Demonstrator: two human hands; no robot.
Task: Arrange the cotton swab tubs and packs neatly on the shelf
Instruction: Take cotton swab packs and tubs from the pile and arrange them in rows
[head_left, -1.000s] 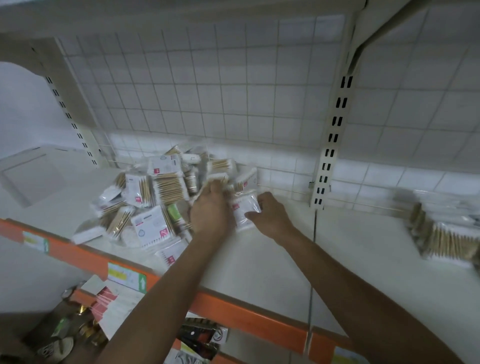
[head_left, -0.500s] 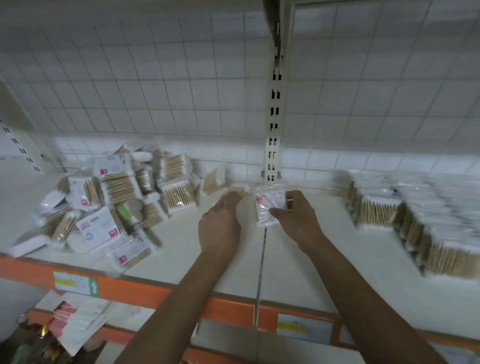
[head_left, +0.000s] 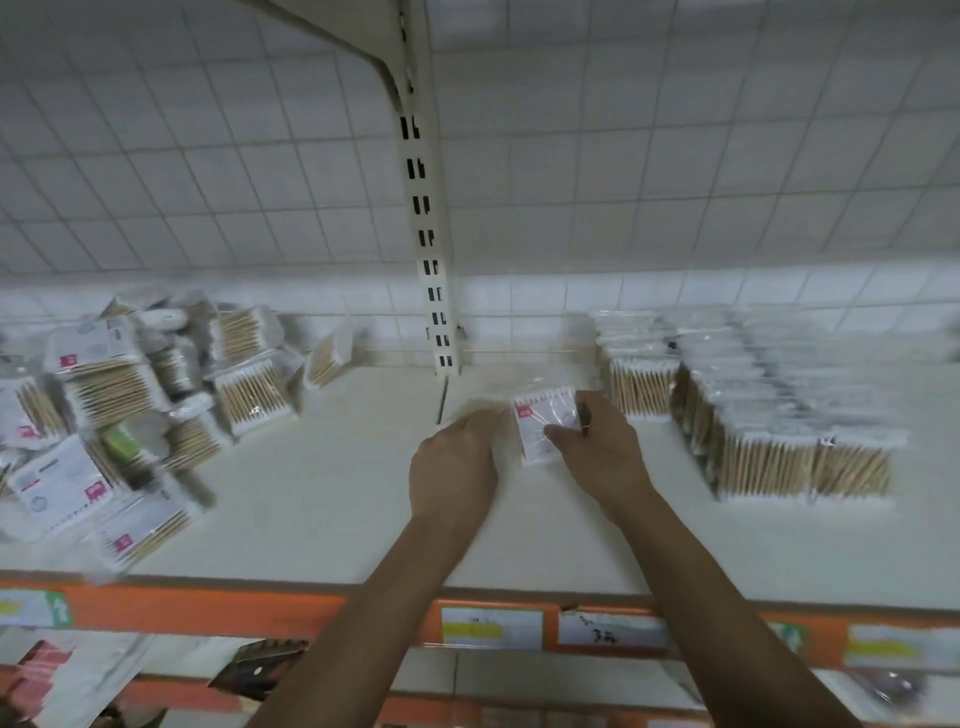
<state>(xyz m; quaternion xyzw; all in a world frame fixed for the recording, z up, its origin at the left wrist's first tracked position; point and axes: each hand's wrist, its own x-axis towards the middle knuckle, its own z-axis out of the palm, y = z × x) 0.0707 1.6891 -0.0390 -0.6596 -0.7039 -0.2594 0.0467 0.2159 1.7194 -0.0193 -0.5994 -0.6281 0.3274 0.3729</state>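
Note:
My right hand (head_left: 597, 447) pinches a clear cotton swab pack (head_left: 540, 423) with a white and pink label, held just above the white shelf (head_left: 332, 499) near its middle. My left hand (head_left: 457, 462) is beside it on the left, fingers curled on another pack (head_left: 485, 410) that is blurred and mostly hidden. A loose heap of swab packs (head_left: 130, 410) lies at the left of the shelf. Neat stacked rows of swab packs (head_left: 753, 415) stand at the right.
A slotted upright post (head_left: 428, 249) rises from the back of the shelf against the white grid wall. An orange front rail (head_left: 208, 608) carries price labels. A lower shelf with other goods (head_left: 62, 680) shows beneath.
Both hands have carried their packs from the heap rightward past the upright post, toward the stacked rows. My view has swung right, so the heap now sits at the left.

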